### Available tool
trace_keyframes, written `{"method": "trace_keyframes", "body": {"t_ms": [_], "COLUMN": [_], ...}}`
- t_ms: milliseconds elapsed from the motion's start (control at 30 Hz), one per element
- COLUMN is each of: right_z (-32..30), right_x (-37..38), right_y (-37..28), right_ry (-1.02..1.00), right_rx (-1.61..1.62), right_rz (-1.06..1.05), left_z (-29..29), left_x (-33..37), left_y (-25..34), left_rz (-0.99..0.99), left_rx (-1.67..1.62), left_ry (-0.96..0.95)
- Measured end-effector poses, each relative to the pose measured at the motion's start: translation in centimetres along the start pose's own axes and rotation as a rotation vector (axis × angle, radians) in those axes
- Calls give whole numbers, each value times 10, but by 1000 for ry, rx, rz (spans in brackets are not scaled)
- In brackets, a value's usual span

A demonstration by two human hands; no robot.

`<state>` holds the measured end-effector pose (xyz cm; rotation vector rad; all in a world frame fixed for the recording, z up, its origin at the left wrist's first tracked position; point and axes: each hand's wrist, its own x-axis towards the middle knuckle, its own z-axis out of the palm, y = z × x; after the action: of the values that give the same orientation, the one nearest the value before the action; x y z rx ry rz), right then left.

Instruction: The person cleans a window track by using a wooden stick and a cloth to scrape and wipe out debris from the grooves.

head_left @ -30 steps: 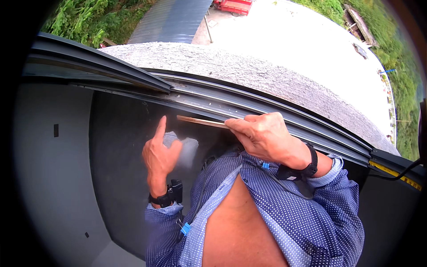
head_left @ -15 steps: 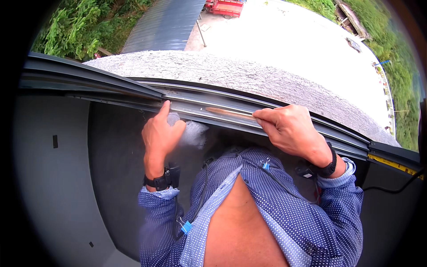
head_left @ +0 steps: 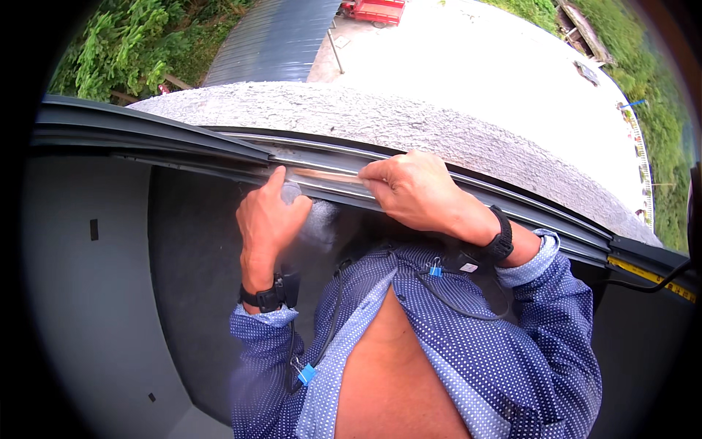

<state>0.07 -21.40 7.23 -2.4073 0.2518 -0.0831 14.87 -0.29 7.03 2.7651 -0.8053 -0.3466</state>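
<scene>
A thin, flat wooden stick point(head_left: 325, 175) lies lengthwise along the grey metal window track point(head_left: 556, 219), pinched at its right end by my right hand point(head_left: 420, 192). The stick's other end reaches almost to the corner of the dark window sash point(head_left: 161, 126). My left hand point(head_left: 269, 218) rests at the inner edge of the track near that corner. Its index finger points up to the rail and its thumb stands apart, with nothing visibly gripped. A small pale grey rounded thing point(head_left: 291, 192) shows between thumb and index finger; whether the hand touches it, I cannot tell.
Beyond the track runs a rough grey outer ledge point(head_left: 351, 106), with a drop to a bright yard and a red truck point(head_left: 376, 10). A yellow tape measure strip point(head_left: 651, 276) and black cable point(head_left: 651, 287) lie at the right. Cables clip to my shirt point(head_left: 468, 344).
My right hand has slid left along the track with the stick, bringing its far end close to the sash corner. My left hand has stayed nearly in place.
</scene>
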Motion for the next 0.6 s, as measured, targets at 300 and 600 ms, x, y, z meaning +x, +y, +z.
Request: {"method": "trace_keyframes", "body": {"t_ms": [300, 600], "right_z": [28, -23], "right_x": [-20, -60], "right_y": [-12, 10], "right_ry": [65, 11], "right_rx": [190, 210], "right_rz": [-121, -158], "left_z": [3, -17], "left_x": [-31, -58], "left_y": [-12, -25], "left_rz": [-8, 8], "left_rx": [-109, -100], "left_ry": [144, -14]}}
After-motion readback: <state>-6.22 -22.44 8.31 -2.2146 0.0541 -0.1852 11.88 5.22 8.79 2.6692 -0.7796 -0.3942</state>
